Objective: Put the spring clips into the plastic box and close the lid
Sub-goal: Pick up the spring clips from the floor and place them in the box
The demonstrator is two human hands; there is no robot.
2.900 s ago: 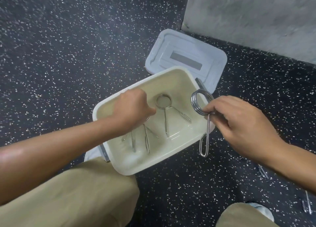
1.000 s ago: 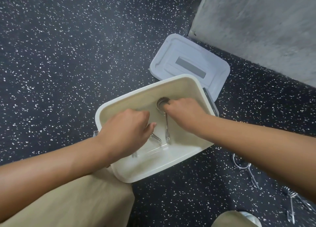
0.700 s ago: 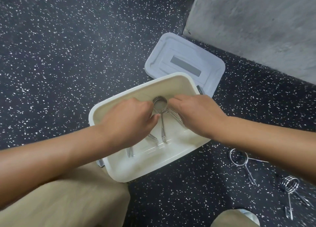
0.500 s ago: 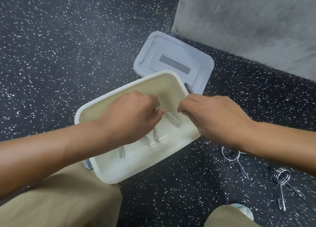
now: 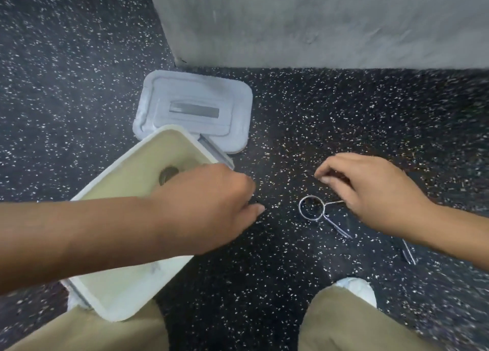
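Note:
The cream plastic box (image 5: 124,295) stands open on the dark speckled floor at lower left, with the coil of a spring clip (image 5: 167,176) showing inside it. Its pale grey lid (image 5: 195,110) lies flat just behind the box. My left hand (image 5: 211,208) hangs over the box's right edge, fingers curled, nothing visible in it. A metal spring clip (image 5: 313,210) lies on the floor to the right. My right hand (image 5: 370,189) hovers just above and right of that clip, fingers bent and apart, holding nothing. Another clip (image 5: 408,254) pokes out under my right forearm.
A grey concrete wall (image 5: 317,20) runs along the back, its corner close behind the lid. My knees in tan trousers (image 5: 357,324) and a white shoe tip (image 5: 354,287) fill the bottom edge. The picture is motion-blurred.
Both hands have come out of the box. My right hand has swung right to the loose clip on the floor, and the view has turned right with it.

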